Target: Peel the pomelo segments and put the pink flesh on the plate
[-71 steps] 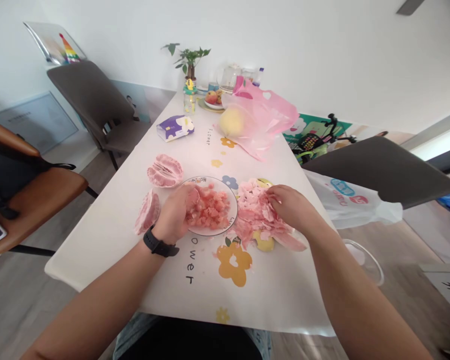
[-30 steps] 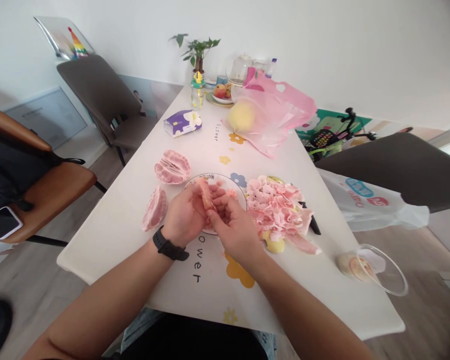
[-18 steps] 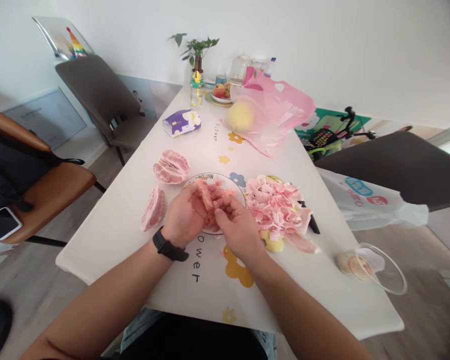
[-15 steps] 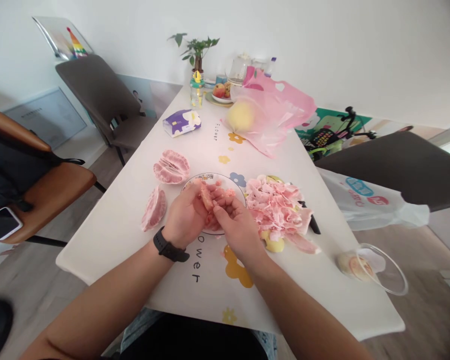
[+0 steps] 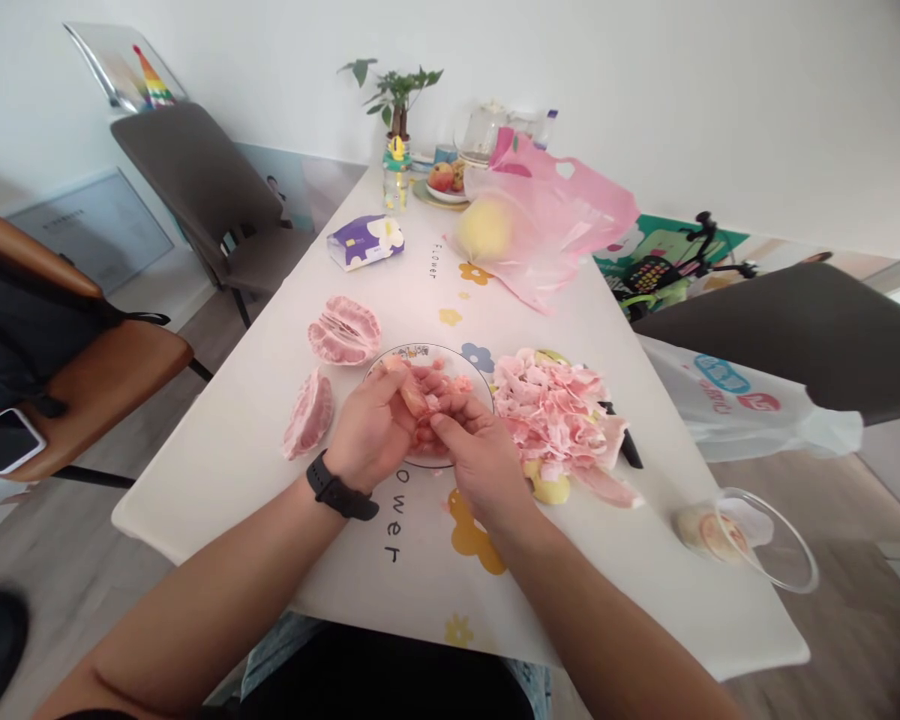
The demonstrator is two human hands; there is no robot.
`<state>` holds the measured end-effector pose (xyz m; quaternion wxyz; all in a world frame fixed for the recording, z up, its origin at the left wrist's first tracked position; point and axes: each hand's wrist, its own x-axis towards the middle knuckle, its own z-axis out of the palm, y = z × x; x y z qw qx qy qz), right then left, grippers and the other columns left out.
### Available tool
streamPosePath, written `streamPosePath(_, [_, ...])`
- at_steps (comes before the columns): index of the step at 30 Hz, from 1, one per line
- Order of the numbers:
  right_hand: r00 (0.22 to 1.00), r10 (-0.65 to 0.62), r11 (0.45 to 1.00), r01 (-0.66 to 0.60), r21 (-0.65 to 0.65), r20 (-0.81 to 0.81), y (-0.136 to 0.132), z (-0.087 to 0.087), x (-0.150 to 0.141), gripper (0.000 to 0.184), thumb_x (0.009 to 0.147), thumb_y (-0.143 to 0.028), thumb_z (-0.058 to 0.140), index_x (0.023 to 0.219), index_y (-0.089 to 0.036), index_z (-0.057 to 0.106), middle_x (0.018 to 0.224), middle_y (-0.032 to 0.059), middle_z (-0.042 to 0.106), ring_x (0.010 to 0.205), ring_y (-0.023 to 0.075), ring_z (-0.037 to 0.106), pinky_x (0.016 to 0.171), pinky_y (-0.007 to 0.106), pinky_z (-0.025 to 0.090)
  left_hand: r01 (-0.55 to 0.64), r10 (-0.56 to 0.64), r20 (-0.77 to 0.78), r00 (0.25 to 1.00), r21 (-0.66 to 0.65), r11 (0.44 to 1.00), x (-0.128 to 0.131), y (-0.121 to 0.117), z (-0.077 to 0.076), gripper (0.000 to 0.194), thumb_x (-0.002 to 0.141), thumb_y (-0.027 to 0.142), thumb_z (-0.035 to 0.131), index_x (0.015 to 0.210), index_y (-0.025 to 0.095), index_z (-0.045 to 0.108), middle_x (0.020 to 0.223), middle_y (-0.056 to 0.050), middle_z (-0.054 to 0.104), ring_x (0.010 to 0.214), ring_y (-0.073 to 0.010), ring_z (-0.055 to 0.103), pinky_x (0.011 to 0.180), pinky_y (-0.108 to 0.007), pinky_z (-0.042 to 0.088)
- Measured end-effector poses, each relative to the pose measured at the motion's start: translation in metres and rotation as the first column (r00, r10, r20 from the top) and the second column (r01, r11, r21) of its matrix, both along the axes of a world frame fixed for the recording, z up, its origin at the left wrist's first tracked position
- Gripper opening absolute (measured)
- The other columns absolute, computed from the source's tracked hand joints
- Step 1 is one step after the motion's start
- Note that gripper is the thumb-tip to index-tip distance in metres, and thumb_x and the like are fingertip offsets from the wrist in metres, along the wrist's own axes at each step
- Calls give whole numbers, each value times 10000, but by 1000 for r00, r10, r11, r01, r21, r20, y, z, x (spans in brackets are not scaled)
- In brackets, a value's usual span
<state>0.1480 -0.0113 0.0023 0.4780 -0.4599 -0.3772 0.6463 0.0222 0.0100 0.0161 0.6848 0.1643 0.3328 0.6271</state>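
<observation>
Pomelo flesh [image 5: 416, 395] was gripped between our two hands, just above a round white plate [image 5: 474, 385], with more pink pulp lying on the plate beneath them. Our left hand [image 5: 371, 430], a black wristwatch [image 5: 336, 500] on its wrist, and our right hand [image 5: 484, 460] both had their fingers [image 5: 450, 385] curled in and grasping the flesh. A small coloured print on the plate's rim was too small to read. Left of the plate lay two pomelo segment clusters [image 5: 343, 330]. To its right rose a heap of pink pith [image 5: 551, 415] over yellow rind [image 5: 547, 488], with a black knife handle [image 5: 628, 450] just beside it. The counter [image 5: 217, 470] had a cover printed with flowers and the word "Flower" [image 5: 433, 260], which also showed partly hidden near our wrists. Farther along lay a purple-and-white tissue packet [image 5: 365, 242] and a pink plastic bag [image 5: 547, 215] holding a pale whole pomelo [image 5: 484, 228]. A white plastic bag [image 5: 720, 395] beside the counter's right edge bore red and blue lettering that we could not read.
</observation>
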Motion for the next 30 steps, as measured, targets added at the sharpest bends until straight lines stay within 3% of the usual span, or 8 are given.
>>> streamPosePath(5, [1000,-4,999,5,43,-17,1,-3,1,85,818,-270,723,890,-249,685,767,-32,692,726,159,673,703,324,587,39,-39,67,997,4,999,-3,1,-1,184,891,151,668,714,174,623,899,-105,721,1004,-232,734,740,-276,588])
streamPosePath(8, [986,-51,995,36,95,158,0,-2,3,91,813,-275,685,897,-242,687,805,-16,700,726,164,663,687,324,556,-11,13,103,995,-12,1000,-3,2,0,196,888,119,669,708,172,612,887,-101,722,993,-219,737,800,-272,600])
streamPosePath(11, [891,-144,973,49,225,431,1,-2,8,102,825,-269,642,916,-242,681,820,0,696,685,171,625,635,331,516,-100,106,101,989,-57,993,-4,5,1,203,885,102,659,700,165,605,908,-99,732,938,-202,737,783,-263,596])
streamPosePath(14, [756,-192,933,-56,355,625,4,-5,15,95,870,-257,604,924,-246,681,875,30,726,722,202,653,641,357,526,-144,149,84,985,-60,988,-6,7,0,192,869,96,671,700,162,606,924,-89,737,931,-201,741,776,-266,593])
streamPosePath(19, [611,-271,798,-289,529,744,11,-7,24,245,970,-229,528,1074,-251,748,1309,98,769,1239,308,691,1026,524,559,-123,124,56,991,-20,992,-7,6,-1,130,851,124,703,759,170,623,958,-84,748,968,-222,751,824,-316,600])
streamPosePath(23, [579,-372,733,-296,613,725,10,-1,24,256,1003,-255,528,1089,-249,770,1300,107,774,1280,321,667,1120,567,506,-94,94,34,995,7,996,-5,2,1,97,849,138,707,819,180,625,939,-74,750,993,-228,751,940,-381,596])
streamPosePath(26, [655,-304,783,-241,573,692,7,7,22,221,1017,-387,596,1057,-262,774,1179,97,788,1140,300,704,977,492,576,-77,76,17,997,64,995,-3,-1,2,90,864,171,716,857,195,630,813,-35,703,1027,-228,739,995,-397,578])
streamPosePath(30, [794,-53,921,-196,337,606,8,12,17,229,960,-463,677,911,-253,753,891,35,750,776,206,664,687,356,548,-41,42,-9,999,121,992,0,-5,2,119,879,192,723,984,207,669,651,19,572,1047,-231,724,986,-384,572])
